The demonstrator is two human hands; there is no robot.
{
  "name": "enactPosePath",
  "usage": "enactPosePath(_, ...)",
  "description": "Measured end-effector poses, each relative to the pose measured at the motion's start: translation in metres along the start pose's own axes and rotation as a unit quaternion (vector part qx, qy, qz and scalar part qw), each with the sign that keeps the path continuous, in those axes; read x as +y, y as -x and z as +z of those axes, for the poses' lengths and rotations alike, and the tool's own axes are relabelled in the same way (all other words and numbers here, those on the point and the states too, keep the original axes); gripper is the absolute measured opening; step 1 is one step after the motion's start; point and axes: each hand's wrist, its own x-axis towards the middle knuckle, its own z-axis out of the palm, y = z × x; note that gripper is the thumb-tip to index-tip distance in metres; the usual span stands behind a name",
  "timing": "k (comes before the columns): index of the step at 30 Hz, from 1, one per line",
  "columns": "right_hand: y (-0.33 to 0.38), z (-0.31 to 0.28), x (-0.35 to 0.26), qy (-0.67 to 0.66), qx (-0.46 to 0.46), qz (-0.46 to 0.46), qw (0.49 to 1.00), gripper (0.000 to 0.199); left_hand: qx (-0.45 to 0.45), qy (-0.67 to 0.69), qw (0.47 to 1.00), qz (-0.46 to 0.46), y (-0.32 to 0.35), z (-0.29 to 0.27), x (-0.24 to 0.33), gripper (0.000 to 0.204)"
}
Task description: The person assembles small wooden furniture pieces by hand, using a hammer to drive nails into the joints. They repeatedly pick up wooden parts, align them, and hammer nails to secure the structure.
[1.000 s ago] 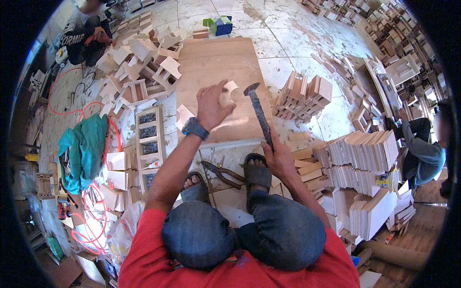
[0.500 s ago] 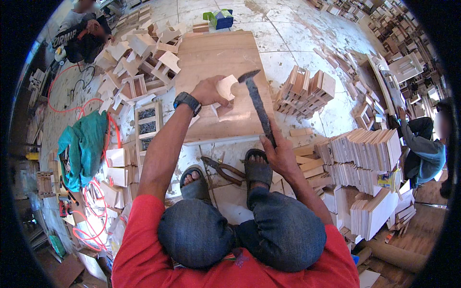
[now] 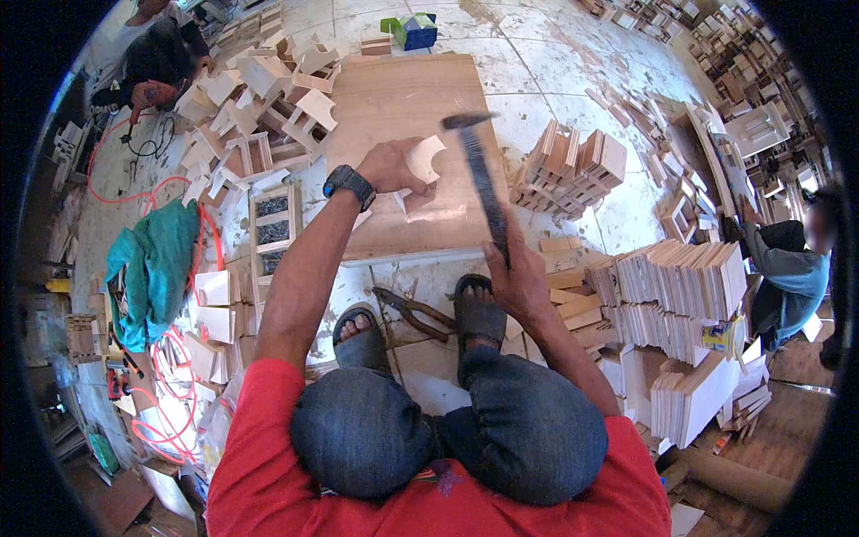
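Note:
My left hand (image 3: pixel 394 167) is closed on a small pale wooden box (image 3: pixel 424 161) with a curved notch in its upper edge. The box stands on a plywood board (image 3: pixel 385 98) lying on the floor before me. Gripped in my right hand (image 3: pixel 519 279) is a hammer (image 3: pixel 483 183), its dark head raised just right of and beyond the box, apart from it. The hammer is slightly blurred. My left fingers hide part of the box.
Pincers (image 3: pixel 412 311) lie between my feet. A wooden tray (image 3: pixel 273 228) of nails sits left of the board. Notched boxes (image 3: pixel 259 76) are heaped at far left, more boxes (image 3: pixel 573 170) stacked right. Panel stacks (image 3: pixel 667 286) stand near a co-worker (image 3: pixel 792 268); another person (image 3: pixel 161 49) sits far left.
The hammer head has risen a little away from the box. My left hand still holds the box in about the same place. The person at far left has leaned forward.

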Motion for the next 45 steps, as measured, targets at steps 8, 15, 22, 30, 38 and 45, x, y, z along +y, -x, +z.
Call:
enactPosePath(8,-0.008,0.007,0.000,0.074,-0.114,0.041,0.990,0.058,-0.003,-0.033,0.999,0.009,-0.001,-0.005,0.007,0.085)
enactPosePath(15,-0.002,0.011,0.005,0.071,-0.101,0.078,0.989,0.055,-0.025,-0.081,0.996,-0.012,0.001,-0.005,0.012,0.107)
enactPosePath(22,0.032,0.030,0.048,0.030,-0.073,0.190,0.979,0.059,0.418,0.015,0.907,0.033,0.119,0.019,-0.045,0.064)
enactPosePath(30,0.057,0.050,0.072,0.010,-0.055,0.184,0.981,0.059,0.212,-0.207,0.834,-0.466,0.343,0.101,-0.165,0.022)
enactPosePath(38,0.052,0.044,0.074,0.060,-0.092,0.189,0.976,0.062,0.129,-0.150,0.844,-0.499,0.352,0.093,-0.189,0.027)
enactPosePath(45,0.051,0.041,0.068,0.026,-0.072,0.162,0.984,0.061,0.158,-0.206,0.871,-0.418,0.359,0.098,-0.194,0.027)
